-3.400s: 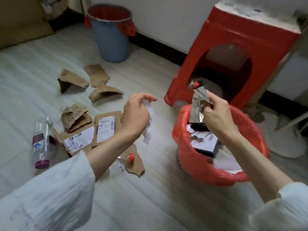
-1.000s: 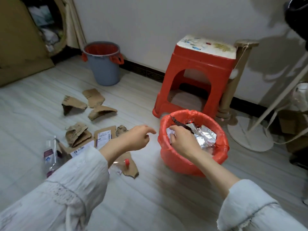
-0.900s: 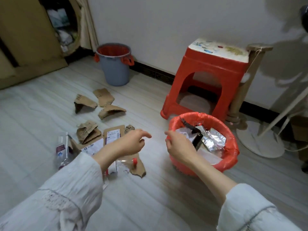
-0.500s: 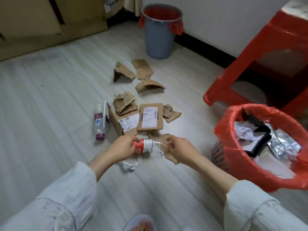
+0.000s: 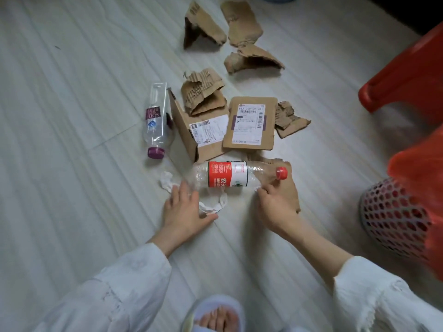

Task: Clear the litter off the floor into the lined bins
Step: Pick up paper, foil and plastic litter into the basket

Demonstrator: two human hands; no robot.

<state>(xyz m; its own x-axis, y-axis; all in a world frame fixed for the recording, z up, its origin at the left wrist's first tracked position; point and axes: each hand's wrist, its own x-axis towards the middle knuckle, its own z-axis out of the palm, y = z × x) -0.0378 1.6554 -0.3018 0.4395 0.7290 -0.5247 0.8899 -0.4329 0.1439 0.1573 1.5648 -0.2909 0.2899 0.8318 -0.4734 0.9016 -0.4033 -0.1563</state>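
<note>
The pale plank floor [image 5: 72, 164] fills the frame, smooth and faintly grained, with litter gathered around its centre. At the right edge stands the lined bin [image 5: 395, 212], a perforated plastic basket with a crinkled red liner [image 5: 417, 164] spilling over its rim; above it juts a corner of a glossy red stool [image 5: 405, 75].

Torn cardboard pieces [image 5: 244, 37], brown, corrugated and ragged-edged, lie across the upper middle, and two flatter labelled cardboard panels [image 5: 249, 123] sit just below them. A clear bottle with a purple cap [image 5: 155, 121] lies left of the panels.

At centre lies the clear bottle with a red label [image 5: 227, 174], thin crushable plastic, on its side with its red cap pointing right. The right hand [image 5: 275, 207] curls its fingers at the bottle's neck end, though I cannot tell whether that grip has closed on it. The left hand [image 5: 184, 209] lies open, fingers spread, touching the bottle's base and a crumpled white paper scrap [image 5: 213, 206].

The step appears to be picking up this bottle. The next move probably calls for a firm hold, a lift and a carry right to the bin.
</note>
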